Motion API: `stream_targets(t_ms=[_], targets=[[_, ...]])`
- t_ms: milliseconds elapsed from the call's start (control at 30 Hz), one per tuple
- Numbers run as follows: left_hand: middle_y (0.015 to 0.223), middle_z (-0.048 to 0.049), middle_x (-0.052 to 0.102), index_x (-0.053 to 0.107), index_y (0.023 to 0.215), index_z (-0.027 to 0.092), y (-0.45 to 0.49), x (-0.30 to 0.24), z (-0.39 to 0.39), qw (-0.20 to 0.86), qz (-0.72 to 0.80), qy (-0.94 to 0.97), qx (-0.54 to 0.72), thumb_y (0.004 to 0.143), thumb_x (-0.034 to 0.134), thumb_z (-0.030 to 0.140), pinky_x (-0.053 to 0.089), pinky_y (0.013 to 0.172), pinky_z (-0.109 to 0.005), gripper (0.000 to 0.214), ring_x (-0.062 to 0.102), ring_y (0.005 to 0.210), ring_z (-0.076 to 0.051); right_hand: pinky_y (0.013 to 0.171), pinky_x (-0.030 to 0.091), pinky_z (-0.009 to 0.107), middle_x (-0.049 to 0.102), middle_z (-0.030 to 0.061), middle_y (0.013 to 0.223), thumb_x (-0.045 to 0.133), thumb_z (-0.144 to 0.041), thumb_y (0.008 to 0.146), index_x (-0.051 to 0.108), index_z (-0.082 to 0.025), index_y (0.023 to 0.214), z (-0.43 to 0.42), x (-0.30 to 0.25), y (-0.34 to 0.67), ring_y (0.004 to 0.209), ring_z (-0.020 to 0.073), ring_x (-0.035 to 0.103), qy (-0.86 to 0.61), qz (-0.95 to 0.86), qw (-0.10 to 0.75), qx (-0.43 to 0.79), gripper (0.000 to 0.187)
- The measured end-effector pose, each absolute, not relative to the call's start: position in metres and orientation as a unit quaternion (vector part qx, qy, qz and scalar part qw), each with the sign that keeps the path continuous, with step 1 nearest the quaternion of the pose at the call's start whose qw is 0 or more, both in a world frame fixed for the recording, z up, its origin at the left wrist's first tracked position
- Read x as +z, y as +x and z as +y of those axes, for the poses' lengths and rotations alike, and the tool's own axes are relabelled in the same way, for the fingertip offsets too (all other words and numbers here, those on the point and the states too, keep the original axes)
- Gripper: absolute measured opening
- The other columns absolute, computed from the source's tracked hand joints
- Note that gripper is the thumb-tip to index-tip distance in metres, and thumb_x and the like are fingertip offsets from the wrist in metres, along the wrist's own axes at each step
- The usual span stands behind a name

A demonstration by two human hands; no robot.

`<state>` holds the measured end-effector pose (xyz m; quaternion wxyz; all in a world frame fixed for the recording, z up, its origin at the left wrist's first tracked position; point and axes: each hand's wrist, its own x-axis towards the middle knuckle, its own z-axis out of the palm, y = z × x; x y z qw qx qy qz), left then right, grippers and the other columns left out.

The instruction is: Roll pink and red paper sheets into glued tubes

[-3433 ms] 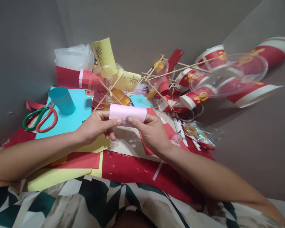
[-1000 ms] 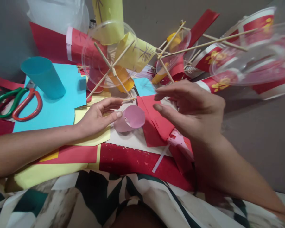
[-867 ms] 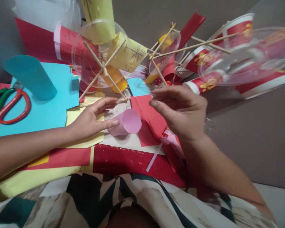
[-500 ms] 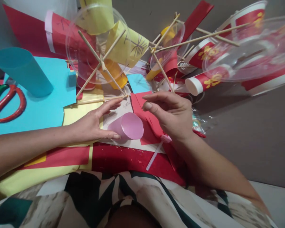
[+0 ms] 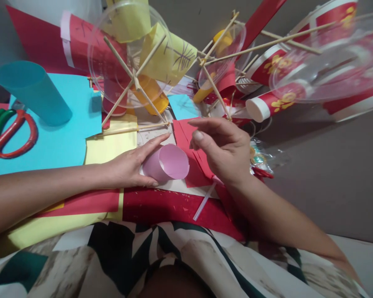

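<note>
in the centre of the frame we see a short pink paper tube (image 5: pixel 166 162) lying on its side, its round opening turned to the right. our left hand (image 5: pixel 136 166) is cupped loosely about its far end, thumb below and fingers above, spread wide rather than clamped. our right hand (image 5: pixel 228 151), right of centre, is half curled, thumb and forefinger a little apart, with nothing we can make out between them. we judge that the tube could roll, since the left fingers are so slack, or dent if we pinch the thin paper hard; a raised knuckle might also knock the crossed wooden sticks (image 5: pixel 134 77) above. the tube's underside and our right palm are hidden, the red-and-green-handled scissors (image 5: pixel 33 131) are cut off at the left edge, and the clear plastic disc (image 5: pixel 326 89) at upper right runs out of view.
</note>
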<state>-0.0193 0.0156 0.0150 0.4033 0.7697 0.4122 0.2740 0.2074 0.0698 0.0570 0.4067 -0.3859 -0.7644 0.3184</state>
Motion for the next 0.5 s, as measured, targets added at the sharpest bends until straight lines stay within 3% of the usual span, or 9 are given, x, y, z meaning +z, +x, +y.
stream_targets(t_ms=[100, 167, 233, 300, 367, 500], targets=[[0.165, -0.0144, 0.022, 0.015, 0.159, 0.024, -0.018, 0.014, 0.016, 0.408, 0.414, 0.767, 0.272, 0.072, 0.078, 0.030, 0.034, 0.117, -0.047, 0.108, 0.032, 0.148, -0.036, 0.087, 0.057, 0.041, 0.069, 0.0060, 0.114, 0.059, -0.045, 0.092, 0.061, -0.032, 0.126, 0.068, 0.061, 0.208, 0.102, 0.0233, 0.067, -0.329, -0.802, 0.384, 0.318, 0.037], [0.165, -0.0154, 0.023, 0.017, 0.158, 0.023, -0.018, 0.012, 0.016, 0.406, 0.406, 0.767, 0.285, 0.071, 0.079, 0.029, 0.034, 0.117, -0.046, 0.107, 0.033, 0.147, -0.036, 0.101, 0.051, 0.047, 0.059, 0.0088, 0.137, 0.053, -0.051, 0.094, 0.050, -0.033, 0.140, 0.066, 0.063, 0.208, 0.126, 0.0276, 0.058, -0.258, -0.858, 0.342, 0.284, 0.050], [0.161, -0.0179, 0.031, 0.024, 0.156, 0.020, -0.019, 0.008, 0.016, 0.406, 0.395, 0.766, 0.304, 0.073, 0.078, 0.031, 0.037, 0.115, -0.046, 0.100, 0.040, 0.144, -0.036, 0.111, 0.042, 0.052, 0.051, 0.0122, 0.147, 0.054, -0.057, 0.091, 0.041, -0.030, 0.148, 0.064, 0.063, 0.206, 0.138, 0.0311, 0.047, -0.180, -0.922, 0.271, 0.211, 0.064], [0.155, -0.0199, 0.041, 0.034, 0.151, 0.017, -0.019, 0.006, 0.017, 0.407, 0.386, 0.765, 0.316, 0.076, 0.076, 0.034, 0.041, 0.112, -0.046, 0.088, 0.047, 0.138, -0.035, 0.114, 0.038, 0.054, 0.051, 0.0155, 0.148, 0.058, -0.054, 0.090, 0.040, -0.026, 0.149, 0.062, 0.062, 0.204, 0.141, 0.0321, 0.044, -0.131, -0.960, 0.200, 0.146, 0.068], [0.151, -0.0198, 0.047, 0.039, 0.146, 0.016, -0.019, 0.006, 0.017, 0.410, 0.386, 0.764, 0.315, 0.078, 0.074, 0.036, 0.042, 0.110, -0.047, 0.080, 0.051, 0.134, -0.035, 0.112, 0.041, 0.052, 0.052, 0.0175, 0.147, 0.060, -0.044, 0.092, 0.043, -0.023, 0.147, 0.060, 0.060, 0.203, 0.139, 0.0305, 0.048, -0.119, -0.968, 0.180, 0.129, 0.062], [0.154, -0.0160, 0.043, 0.031, 0.152, 0.024, -0.019, 0.009, 0.016, 0.458, 0.379, 0.732, 0.332, 0.077, 0.076, 0.033, 0.042, 0.110, -0.046, 0.088, 0.049, 0.137, -0.032, 0.108, 0.047, 0.045, 0.060, 0.0147, 0.139, 0.062, -0.028, 0.091, 0.051, -0.024, 0.141, 0.059, 0.058, 0.203, 0.131, 0.0251, 0.055, -0.159, -0.933, 0.260, 0.192, 0.051]])
